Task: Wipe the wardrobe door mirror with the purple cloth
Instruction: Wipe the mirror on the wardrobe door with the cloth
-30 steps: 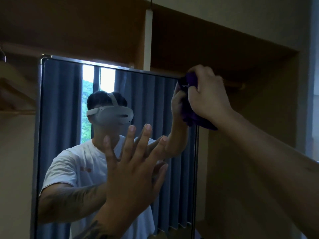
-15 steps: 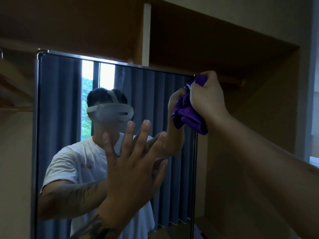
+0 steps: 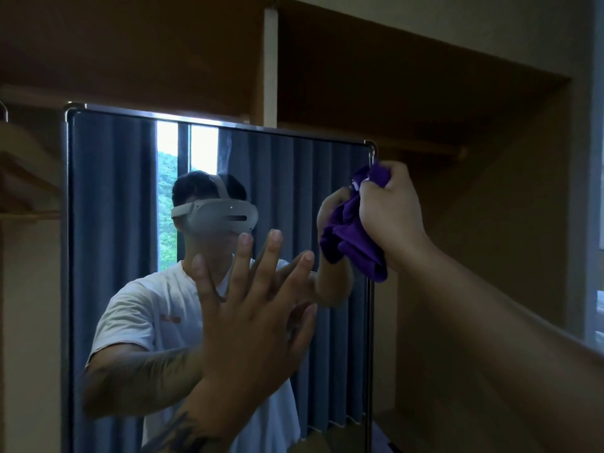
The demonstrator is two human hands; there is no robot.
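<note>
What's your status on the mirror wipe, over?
Right hand grips purple cloth at mirror right edge. Left hand flat on glass. Nothing in the way.

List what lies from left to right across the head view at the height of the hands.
Mirror's left frame edge → left hand, fingers spread flat on the mirror → purple cloth → right hand gripping the cloth at the mirror's right edge → wardrobe's wooden interior.
</note>
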